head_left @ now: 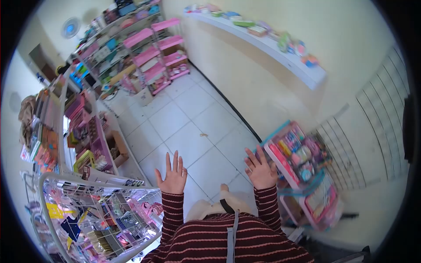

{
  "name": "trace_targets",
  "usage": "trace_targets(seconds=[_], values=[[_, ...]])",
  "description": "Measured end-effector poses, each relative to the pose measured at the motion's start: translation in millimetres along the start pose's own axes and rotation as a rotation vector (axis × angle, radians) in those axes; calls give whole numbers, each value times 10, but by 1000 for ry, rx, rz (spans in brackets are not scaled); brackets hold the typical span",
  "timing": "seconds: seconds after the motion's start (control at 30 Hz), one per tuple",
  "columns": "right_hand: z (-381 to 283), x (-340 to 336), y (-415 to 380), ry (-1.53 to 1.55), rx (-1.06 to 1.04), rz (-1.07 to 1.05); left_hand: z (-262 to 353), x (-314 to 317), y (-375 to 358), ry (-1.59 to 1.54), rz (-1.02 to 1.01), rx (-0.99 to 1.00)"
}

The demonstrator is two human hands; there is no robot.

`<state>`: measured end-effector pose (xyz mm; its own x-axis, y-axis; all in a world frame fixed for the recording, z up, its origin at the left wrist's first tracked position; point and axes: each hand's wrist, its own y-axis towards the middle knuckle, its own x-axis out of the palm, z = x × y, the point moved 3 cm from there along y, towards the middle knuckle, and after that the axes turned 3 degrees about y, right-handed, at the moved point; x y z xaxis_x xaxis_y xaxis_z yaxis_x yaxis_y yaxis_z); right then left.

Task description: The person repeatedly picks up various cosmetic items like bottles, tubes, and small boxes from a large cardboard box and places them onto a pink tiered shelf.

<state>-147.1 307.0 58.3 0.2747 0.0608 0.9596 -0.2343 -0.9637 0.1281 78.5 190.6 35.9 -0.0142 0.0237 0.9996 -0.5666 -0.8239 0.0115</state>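
Both of my hands are raised over the tiled floor [188,131], palms showing and nothing in them. My left hand [172,177] has its fingers spread and pointing up, close to the right end of a white wire rack [101,186] hung with small packaged goods. My right hand [262,171] is also open with fingers apart, just left of a cart with pink and teal trays [280,160] full of small colourful items. Striped dark red sleeves cover both forearms.
A white wall shelf [263,46] carries a row of small colourful things. Pink tiered racks [153,72] stand at the back. Stocked shelves [94,136] run along the left, with an open cardboard box [118,149]. Wire grid panels [342,149] lean on the right wall.
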Motion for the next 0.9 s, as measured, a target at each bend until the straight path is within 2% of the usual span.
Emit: trace_targets(seconds=[0.03, 0.2, 0.33, 0.47, 0.63, 0.73, 0.9], values=[[-17, -50, 256, 14, 44, -17, 26, 14, 120, 4, 65, 90], [118, -294, 1236, -33, 321, -35, 171, -47, 348, 7, 109, 228], [442, -498, 1920, -13, 469, -36, 434, -423, 435, -51, 240, 407], [840, -753, 2453, 70, 581, 6, 680, -831, 694, -130, 297, 492], [1115, -823, 3325, 103, 581, 65, 1124, -909, 1607, -205, 343, 450], [1094, -696, 4026, -4, 430, -58, 1556, -779, 2385, -50, 237, 308], [965, -584, 4833, -104, 259, -17, 2028, -421, 3613, 17, 200, 114]])
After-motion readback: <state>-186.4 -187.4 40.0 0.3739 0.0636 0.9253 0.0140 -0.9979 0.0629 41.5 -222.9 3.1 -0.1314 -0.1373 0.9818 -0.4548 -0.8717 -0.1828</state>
